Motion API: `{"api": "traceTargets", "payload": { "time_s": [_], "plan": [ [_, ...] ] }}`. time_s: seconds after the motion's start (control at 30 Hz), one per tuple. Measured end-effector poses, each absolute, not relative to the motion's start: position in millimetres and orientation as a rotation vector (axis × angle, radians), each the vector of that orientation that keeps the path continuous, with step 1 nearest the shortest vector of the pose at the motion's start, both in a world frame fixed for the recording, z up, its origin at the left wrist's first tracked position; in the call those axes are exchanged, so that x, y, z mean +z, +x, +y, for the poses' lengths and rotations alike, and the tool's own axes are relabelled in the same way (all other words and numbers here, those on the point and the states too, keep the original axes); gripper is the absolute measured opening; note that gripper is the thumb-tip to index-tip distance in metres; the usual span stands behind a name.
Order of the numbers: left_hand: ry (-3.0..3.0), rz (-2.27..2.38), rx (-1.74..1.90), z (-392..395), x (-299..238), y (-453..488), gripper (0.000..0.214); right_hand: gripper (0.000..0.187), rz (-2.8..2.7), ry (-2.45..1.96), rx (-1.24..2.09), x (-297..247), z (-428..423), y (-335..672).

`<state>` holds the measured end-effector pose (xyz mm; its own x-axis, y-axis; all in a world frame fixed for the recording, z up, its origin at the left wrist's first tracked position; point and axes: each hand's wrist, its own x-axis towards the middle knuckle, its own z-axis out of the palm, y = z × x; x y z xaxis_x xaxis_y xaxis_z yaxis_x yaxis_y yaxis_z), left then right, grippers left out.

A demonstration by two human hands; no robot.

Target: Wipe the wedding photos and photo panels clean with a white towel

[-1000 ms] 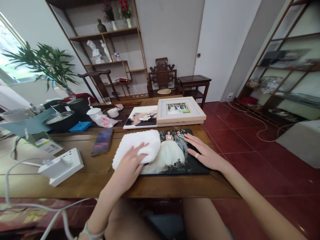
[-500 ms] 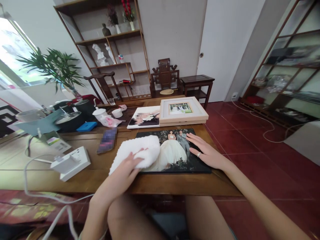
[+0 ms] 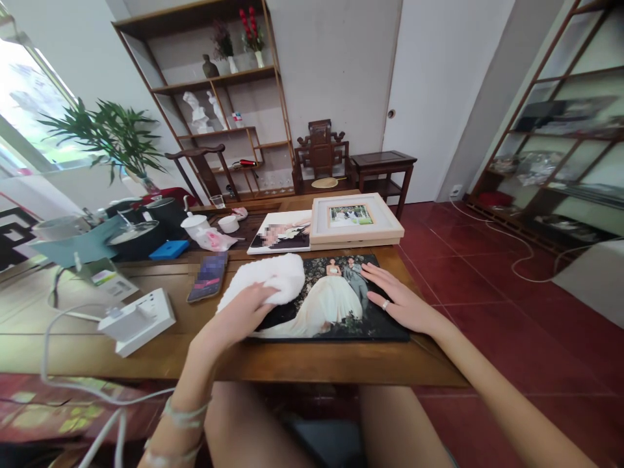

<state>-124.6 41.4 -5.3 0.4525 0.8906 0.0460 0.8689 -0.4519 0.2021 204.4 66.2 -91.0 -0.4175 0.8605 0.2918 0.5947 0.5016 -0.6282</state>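
A wedding photo panel (image 3: 336,305) lies flat near the front edge of the wooden table, showing a couple against dark foliage. My left hand (image 3: 246,309) presses a fluffy white cloth (image 3: 266,273) over the panel's left part; the fingertips sink into the cloth and are partly hidden. On the panel's right side rests my right hand (image 3: 397,299), fingers stretched out flat, with a ring on one finger. Just behind the panel are a white-edged photo print (image 3: 280,234) and a light wooden picture frame (image 3: 358,221).
Left on the table (image 3: 312,361) are a phone (image 3: 208,276), a white power strip (image 3: 146,322) with cables, a blue box (image 3: 169,249), a white teapot (image 3: 195,224) and dark pots. A potted plant (image 3: 104,136) stands behind them. The table's right edge drops to a red tiled floor.
My left hand and the cloth have moved up and slightly left across the panel, uncovering more of the dress. My right hand stays on the panel's right side.
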Motion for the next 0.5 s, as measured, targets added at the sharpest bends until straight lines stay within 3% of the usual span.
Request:
{"api": "traceTargets", "payload": {
  "time_s": [0.23, 0.5],
  "plan": [
    [2.529, 1.535, 0.271, -46, -11, -158, 0.028, 0.052, -2.173, -1.214, 0.583, -91, 67, 205],
    [2.446, 1.628, 0.324, 2, -2, -119, 0.031, 0.050, -2.164, -1.190, 0.558, -93, 67, 205]
  ]
}}
